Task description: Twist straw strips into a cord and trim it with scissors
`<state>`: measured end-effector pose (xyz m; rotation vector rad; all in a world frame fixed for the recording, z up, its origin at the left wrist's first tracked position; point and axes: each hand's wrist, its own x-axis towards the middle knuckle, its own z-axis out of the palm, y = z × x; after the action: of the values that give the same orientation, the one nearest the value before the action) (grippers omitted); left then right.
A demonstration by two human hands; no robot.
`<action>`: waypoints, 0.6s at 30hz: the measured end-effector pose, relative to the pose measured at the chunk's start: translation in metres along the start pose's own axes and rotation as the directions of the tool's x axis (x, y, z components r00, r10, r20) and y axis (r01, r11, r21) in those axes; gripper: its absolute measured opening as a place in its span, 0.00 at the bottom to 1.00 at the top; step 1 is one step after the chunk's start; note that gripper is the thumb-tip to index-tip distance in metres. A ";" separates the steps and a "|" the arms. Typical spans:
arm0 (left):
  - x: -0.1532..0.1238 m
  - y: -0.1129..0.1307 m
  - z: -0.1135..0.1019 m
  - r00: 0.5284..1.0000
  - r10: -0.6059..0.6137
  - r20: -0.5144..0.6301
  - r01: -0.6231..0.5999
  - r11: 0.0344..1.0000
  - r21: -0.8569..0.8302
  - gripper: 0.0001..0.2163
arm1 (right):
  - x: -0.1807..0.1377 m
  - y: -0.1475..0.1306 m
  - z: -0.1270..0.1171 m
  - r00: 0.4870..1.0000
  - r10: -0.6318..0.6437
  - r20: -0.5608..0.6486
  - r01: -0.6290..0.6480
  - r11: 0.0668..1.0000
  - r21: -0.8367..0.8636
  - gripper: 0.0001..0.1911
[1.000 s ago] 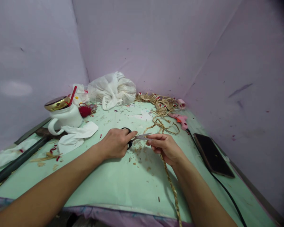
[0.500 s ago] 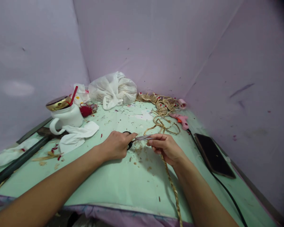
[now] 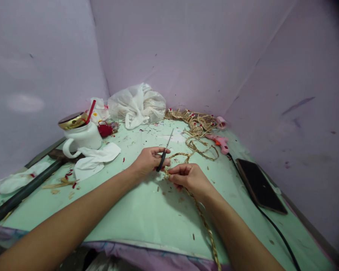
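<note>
Black-handled scissors (image 3: 163, 157) are in my left hand (image 3: 150, 160), blades angled up and away from me. My right hand (image 3: 190, 178) pinches a braided straw cord (image 3: 205, 220) close to the scissors' handles. The cord trails from under this hand down over the table's near edge. Beyond my hands, more of the straw cord loops back over the table. Bits of straw lie on the surface around and beneath both hands.
Left stand a white mug (image 3: 86, 137) with a gold lid, a cloth (image 3: 97, 160) and a hammer (image 3: 31, 188). A plastic bag (image 3: 138, 105) and straw pieces (image 3: 196, 122) are at the back. Right lie a pink glue gun (image 3: 222, 143) and a phone (image 3: 261, 186).
The scissors have swung from pointing at my right hand to pointing up and away. My right hand has moved slightly left and down and now pinches the cord.
</note>
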<state>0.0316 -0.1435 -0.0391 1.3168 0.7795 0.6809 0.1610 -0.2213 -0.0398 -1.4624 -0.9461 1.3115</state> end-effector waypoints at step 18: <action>0.031 -0.003 -0.040 0.868 -0.048 -0.495 -0.254 0.813 -0.524 0.19 | -0.001 0.001 0.006 0.977 -0.172 -0.125 0.170 0.985 -0.030 0.08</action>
<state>0.0171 -0.0957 -0.0484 0.6242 0.8101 1.2664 0.1548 -0.2214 -0.0406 -1.4277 -0.9790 1.0743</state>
